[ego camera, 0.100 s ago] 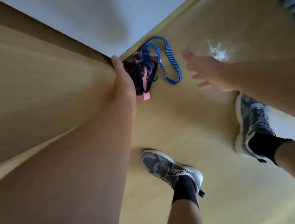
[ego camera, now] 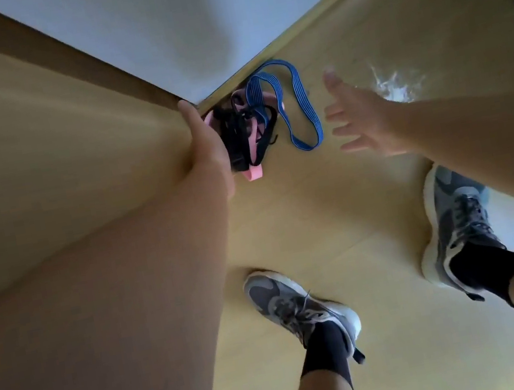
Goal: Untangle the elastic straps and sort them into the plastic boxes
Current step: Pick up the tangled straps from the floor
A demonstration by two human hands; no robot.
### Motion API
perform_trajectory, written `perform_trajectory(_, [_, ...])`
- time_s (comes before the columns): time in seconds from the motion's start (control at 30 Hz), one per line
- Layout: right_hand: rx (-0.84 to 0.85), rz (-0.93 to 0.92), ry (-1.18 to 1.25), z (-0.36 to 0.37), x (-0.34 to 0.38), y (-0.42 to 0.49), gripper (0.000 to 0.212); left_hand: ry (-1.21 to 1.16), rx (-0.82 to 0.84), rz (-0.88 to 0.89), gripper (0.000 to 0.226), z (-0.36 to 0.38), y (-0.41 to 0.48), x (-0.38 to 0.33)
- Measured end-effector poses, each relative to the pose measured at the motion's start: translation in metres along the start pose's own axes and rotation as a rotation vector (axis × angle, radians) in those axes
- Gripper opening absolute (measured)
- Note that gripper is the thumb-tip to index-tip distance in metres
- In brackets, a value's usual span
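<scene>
I see the tangle of straps [ego camera: 246, 134] lying on the floor [ego camera: 305, 220], pressed into the corner at the foot of the white wall [ego camera: 150, 24]. Black and pink bands knot together, and a blue strap [ego camera: 298, 94] loops out of the tangle toward the right. My left hand [ego camera: 208, 158] sits right against the tangle's left side, thumb up along a tan panel [ego camera: 51, 145]. Its fingers are hidden, so I cannot tell whether it grips anything. My right hand [ego camera: 363, 121] hangs just right of the blue loop, fingers spread and holding nothing. Two grey shoes [ego camera: 295, 305] stand on the floor nearer me than the tangle.
</scene>
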State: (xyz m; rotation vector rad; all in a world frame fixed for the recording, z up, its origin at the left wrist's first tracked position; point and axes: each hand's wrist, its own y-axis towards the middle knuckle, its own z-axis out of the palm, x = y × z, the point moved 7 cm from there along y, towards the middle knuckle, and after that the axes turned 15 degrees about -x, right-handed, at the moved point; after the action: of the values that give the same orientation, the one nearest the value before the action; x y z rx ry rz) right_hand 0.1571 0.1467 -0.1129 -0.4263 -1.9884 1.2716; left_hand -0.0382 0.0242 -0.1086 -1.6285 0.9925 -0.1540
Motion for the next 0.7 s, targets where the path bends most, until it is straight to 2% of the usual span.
perform_trajectory(0.3, [-0.006,0.025,0.165,0.035,0.023,0.107,0.094,-0.104,-0.069,-0.137,0.106,0.021,0.1,0.015])
perform_trajectory(0.57, [-0.029,-0.001,0.08,0.046,0.014,0.144,0.09,-0.104,0.005,-0.219,0.091,0.023,0.127,0.024])
perform_trajectory(0.7, [0.024,-0.014,0.019,0.064,0.015,0.146,0.09,-0.122,-0.02,-0.264,0.1,0.02,0.141,0.025])
